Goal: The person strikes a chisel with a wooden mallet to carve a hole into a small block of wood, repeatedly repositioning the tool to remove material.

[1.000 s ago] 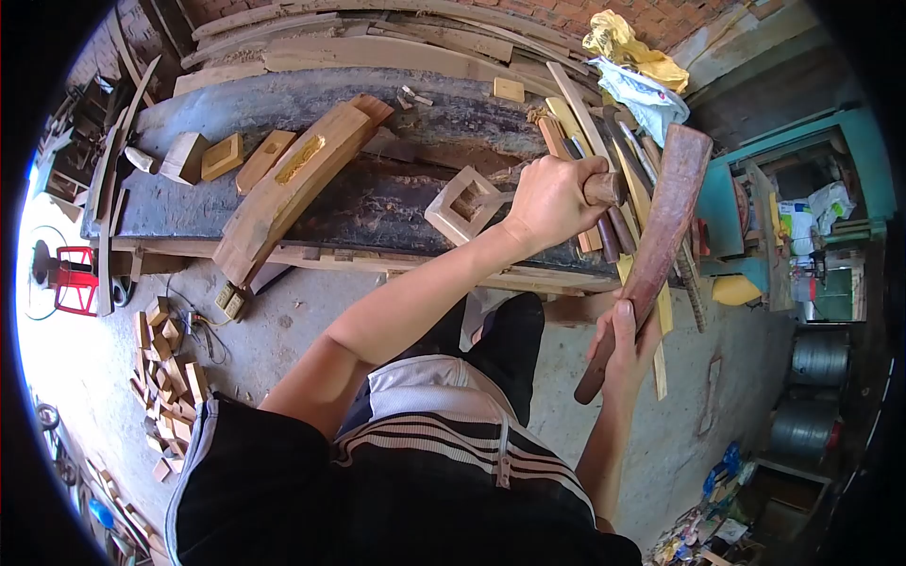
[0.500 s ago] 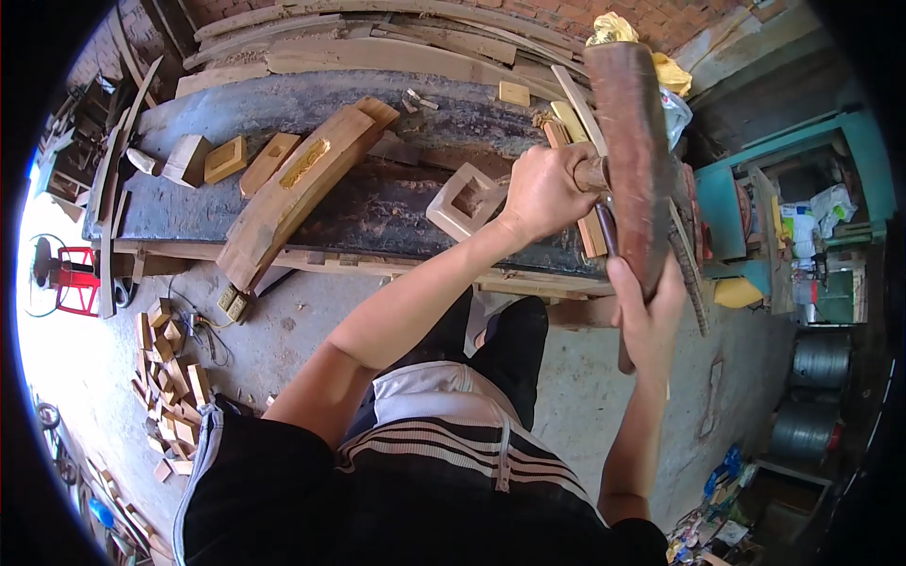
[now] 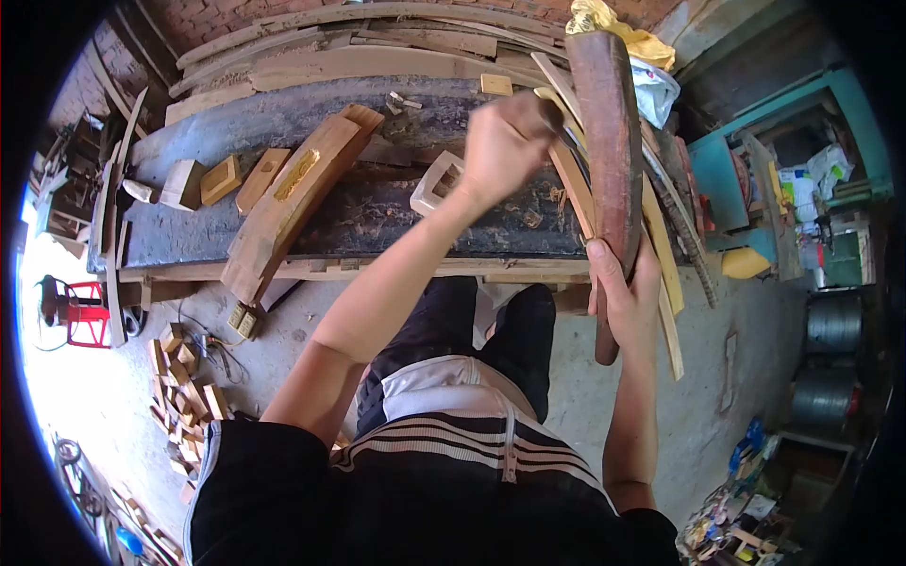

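Note:
My left hand (image 3: 500, 156) is closed around a short wooden handle (image 3: 541, 115) with a round, dark end. It is held above the bench, slightly blurred; the tool's other end is hidden. My right hand (image 3: 625, 281) grips the narrow lower part of a long, reddish-brown wooden club (image 3: 607, 141). The club stands nearly upright in view, its broad end away from me. Under my left forearm lies a pale wooden block (image 3: 436, 186) with a square recess. Further left, a thick curved timber (image 3: 283, 212) has a rough cut hollow and overhangs the bench edge.
The dark workbench (image 3: 368, 222) also carries small wood blocks (image 3: 221, 181) at left and thin wood strips (image 3: 572, 189) at right. Long boards (image 3: 377, 64) lie behind it. On the floor are a heap of offcuts (image 3: 189, 382) and a power socket (image 3: 243, 321).
My left hand has moved left and away from the club, taking the handle with it. The club has shifted slightly left in my right hand, uncovering wood strips behind it.

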`<state>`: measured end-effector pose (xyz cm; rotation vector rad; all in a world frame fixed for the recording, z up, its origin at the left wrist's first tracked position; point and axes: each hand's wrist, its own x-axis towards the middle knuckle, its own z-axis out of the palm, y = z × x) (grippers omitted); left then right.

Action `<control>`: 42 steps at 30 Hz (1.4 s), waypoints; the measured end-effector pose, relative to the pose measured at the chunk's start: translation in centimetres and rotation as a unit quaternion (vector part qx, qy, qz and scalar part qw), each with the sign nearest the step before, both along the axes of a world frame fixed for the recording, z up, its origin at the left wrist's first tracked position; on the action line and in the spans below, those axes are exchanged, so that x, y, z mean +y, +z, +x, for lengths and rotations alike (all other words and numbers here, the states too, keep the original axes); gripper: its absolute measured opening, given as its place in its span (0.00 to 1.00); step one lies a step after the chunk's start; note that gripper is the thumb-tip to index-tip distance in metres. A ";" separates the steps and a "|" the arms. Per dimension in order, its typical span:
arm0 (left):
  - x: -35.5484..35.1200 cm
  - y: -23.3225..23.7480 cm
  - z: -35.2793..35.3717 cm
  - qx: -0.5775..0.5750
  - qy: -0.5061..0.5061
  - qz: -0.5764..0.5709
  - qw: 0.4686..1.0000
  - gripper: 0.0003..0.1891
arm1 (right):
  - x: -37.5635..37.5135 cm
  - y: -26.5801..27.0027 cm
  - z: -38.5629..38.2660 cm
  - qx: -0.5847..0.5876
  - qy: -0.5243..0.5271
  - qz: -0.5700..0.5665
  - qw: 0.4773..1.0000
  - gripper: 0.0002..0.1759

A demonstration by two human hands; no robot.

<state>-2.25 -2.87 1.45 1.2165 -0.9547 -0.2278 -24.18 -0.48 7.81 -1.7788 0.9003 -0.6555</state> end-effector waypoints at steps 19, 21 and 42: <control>0.4 0.5 -2.7 -0.007 0.016 0.038 0.999 0.11 | 1.0 -3.5 -2.1 -0.041 -0.048 0.056 0.996 0.23; 0.1 0.1 -3.9 -0.083 0.049 0.046 0.994 0.13 | 0.7 -3.6 -2.6 -0.040 -0.084 0.068 0.993 0.20; -0.2 0.4 -4.7 -0.146 0.019 0.116 0.982 0.13 | 0.1 0.3 -1.5 -0.065 -0.129 0.019 0.989 0.21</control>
